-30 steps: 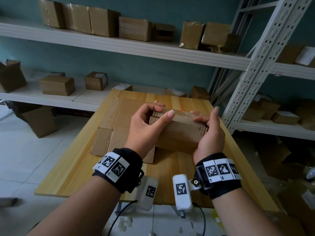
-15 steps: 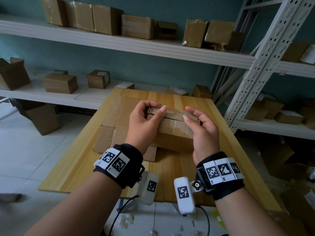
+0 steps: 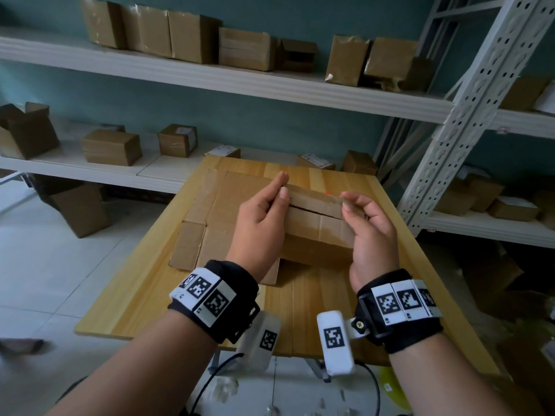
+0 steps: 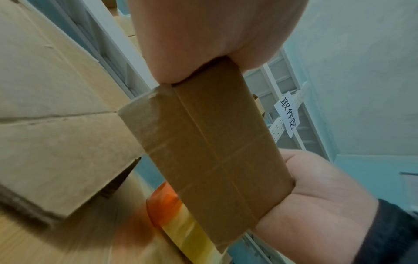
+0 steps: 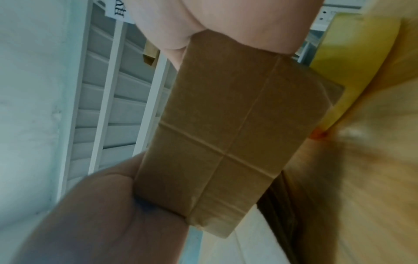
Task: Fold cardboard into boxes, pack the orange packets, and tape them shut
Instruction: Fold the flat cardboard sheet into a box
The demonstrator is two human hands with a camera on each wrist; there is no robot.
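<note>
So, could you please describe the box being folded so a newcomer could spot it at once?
Find the wooden table before the white shelves. Over the flattened cardboard sheet on it, the small brown box is gripped at its ends by the left hand and right hand. Unlike the shelved boxes, it alone is in hands, its top flaps not quite closed.

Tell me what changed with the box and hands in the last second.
Both hands shifted from cupping the ends of the cardboard box to its top: the left hand and right hand now pinch the far flap's ends. The flat cardboard on the table stayed put.
</note>
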